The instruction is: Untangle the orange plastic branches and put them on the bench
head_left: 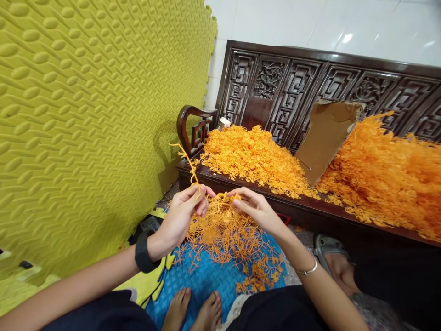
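Note:
My left hand (191, 203) is closed, thumb and fingers pinching a thin orange plastic stem (189, 161) with short side stubs. The stem points up and to the left. Across from it, my right hand (253, 207) has its thumb and fingertips brought together near an orange bit; whether it grips that bit or the pieces behind is unclear. Beneath both hands spreads a tangled heap of similar orange stems (220, 239) on a blue foam mat (203, 276). A smaller clump of orange pieces (258, 276) lies at the heap's lower right.
A dark carved wooden bench (262, 108) bears two big piles of orange plastic pieces (255, 156), with a cardboard sheet (325, 138) standing between them. Yellow foam matting (103, 115) rises on the left. Another person's sandalled foot (339, 266) is at right.

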A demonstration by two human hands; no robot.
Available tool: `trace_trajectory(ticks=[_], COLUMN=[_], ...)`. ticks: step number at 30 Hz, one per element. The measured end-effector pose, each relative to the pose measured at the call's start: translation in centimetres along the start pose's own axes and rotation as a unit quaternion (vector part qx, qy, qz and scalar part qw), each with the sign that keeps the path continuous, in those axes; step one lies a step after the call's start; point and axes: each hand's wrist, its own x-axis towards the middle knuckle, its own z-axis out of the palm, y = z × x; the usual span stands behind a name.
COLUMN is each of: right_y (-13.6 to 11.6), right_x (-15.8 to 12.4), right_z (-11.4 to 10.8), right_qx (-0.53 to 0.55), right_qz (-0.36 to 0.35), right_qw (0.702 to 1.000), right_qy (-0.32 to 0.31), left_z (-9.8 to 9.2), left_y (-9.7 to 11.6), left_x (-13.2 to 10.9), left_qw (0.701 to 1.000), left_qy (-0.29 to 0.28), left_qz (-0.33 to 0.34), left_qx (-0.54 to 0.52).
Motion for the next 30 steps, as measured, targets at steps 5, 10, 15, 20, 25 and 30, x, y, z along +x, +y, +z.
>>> trace_trajectory(ticks=[5, 10, 15, 20, 25, 30], right_y=[-0.2, -0.3, -0.9, -0.9, -1.3, -1.7], right_x=[0.8, 1.5, 1.8, 2.3, 3.0, 3.2], right_z=[-0.2, 0.2, -0.2, -0.8, -1.2, -1.8], right_qx=[0.131, 0.222, 0.222, 0.200, 0.215, 0.224], right_qz=[0.049, 0.066, 0.035, 0.035, 0.033, 0.018], right_qw=[0.987, 0.956, 0.944, 0.943, 0.928, 0.915], right_qy=[0.084, 0.180, 0.243, 0.262, 0.302, 0.335], left_z=[-0.3, -0.4, 0.0, 0.6, 2.0, 3.4], left_y=[0.3, 0.2, 0.2, 0.2, 0.4, 0.7], left_x=[-0.3, -0.6, -0.7, -0.5, -0.6, -0.6], left_qw=[1.000, 1.000, 0.999, 0.999, 0.999, 0.997], left_qy=[-0.006, -0.024, -0.039, -0.048, -0.037, -0.037], left_qz=[-0.004, 0.003, 0.014, 0.020, 0.006, 0.015], left_qx=[-0.005, -0.012, -0.001, -0.002, -0.024, -0.063])
